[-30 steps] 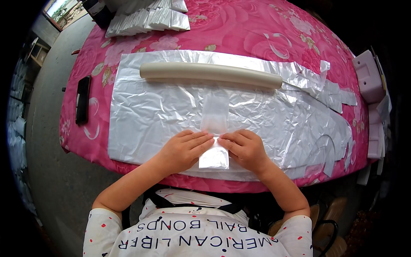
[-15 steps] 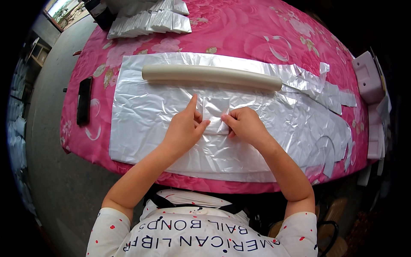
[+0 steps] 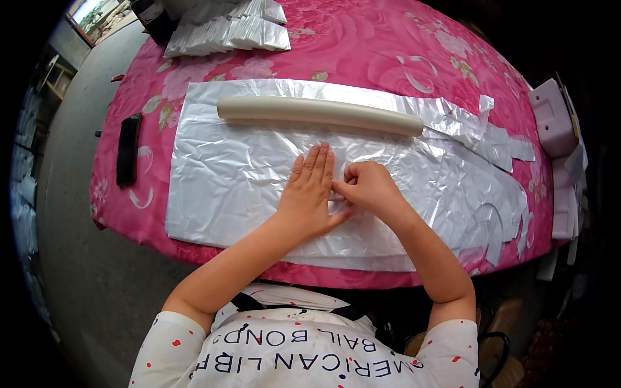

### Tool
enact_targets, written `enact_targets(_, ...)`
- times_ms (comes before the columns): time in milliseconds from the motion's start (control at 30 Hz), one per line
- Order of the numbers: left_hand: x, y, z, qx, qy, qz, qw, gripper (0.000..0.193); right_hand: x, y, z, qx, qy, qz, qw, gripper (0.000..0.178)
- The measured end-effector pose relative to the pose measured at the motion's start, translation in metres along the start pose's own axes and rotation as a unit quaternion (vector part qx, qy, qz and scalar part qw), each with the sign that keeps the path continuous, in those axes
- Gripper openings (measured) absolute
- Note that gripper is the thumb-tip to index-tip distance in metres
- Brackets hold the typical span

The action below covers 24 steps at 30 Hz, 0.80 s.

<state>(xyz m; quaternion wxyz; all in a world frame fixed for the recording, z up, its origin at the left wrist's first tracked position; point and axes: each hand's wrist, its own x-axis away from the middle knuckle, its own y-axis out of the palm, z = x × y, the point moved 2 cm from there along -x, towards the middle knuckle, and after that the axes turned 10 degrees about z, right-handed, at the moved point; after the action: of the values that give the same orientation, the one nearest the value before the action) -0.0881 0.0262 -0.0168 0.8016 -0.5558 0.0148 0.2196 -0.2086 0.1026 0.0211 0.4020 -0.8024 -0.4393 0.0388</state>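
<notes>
My left hand (image 3: 310,194) lies flat, fingers stretched forward and thumb out to the right, over a small folded square of thin clear plastic film (image 3: 336,206). Most of the square is hidden beneath it. Close on the right, my right hand (image 3: 370,186) is closed, thumb and forefinger pinched at the square's right edge. Both hands work on top of a large stack of silvery-white plastic bags (image 3: 220,194) spread across the table. A long pale cream roll or tube (image 3: 317,116) rests on the stack just beyond my fingertips.
A black phone (image 3: 128,150) lies at the left on the pink floral tablecloth (image 3: 362,39). Rows of folded plastic packets (image 3: 226,35) stand at the far left beside a dark container (image 3: 152,19). Pinkish foam boxes (image 3: 553,119) are at the right edge.
My left hand has moved right and flattened over the folded square, which lay uncovered between my hands before. The right hand keeps its pinch in nearly the same place.
</notes>
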Motion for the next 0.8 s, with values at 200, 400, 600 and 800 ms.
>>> enact_targets(200, 0.004, -0.007, 0.001, 0.033, -0.011, 0.042, 0.998, 0.090, 0.006, -0.036, 0.006, 0.276, -0.098, -0.024, 0.956, 0.026)
enact_targets(400, 0.074, -0.048, -0.001, 0.509, -0.179, -0.032, 0.841, 0.049, -0.005, 0.003, -0.024, 0.186, -0.386, 0.173, 0.887, 0.042)
enact_targets(600, 0.184, -0.070, -0.020, 0.555, -0.484, -0.196, 0.647, 0.029, 0.012, 0.079, -0.030, 0.136, -0.336, 0.132, 0.923, 0.063)
enact_targets(800, 0.213, -0.070, -0.025, 0.578, -0.579, -0.034, 0.574, 0.025, 0.092, 0.141, -0.072, -0.003, -0.394, -0.093, 0.914, 0.054)
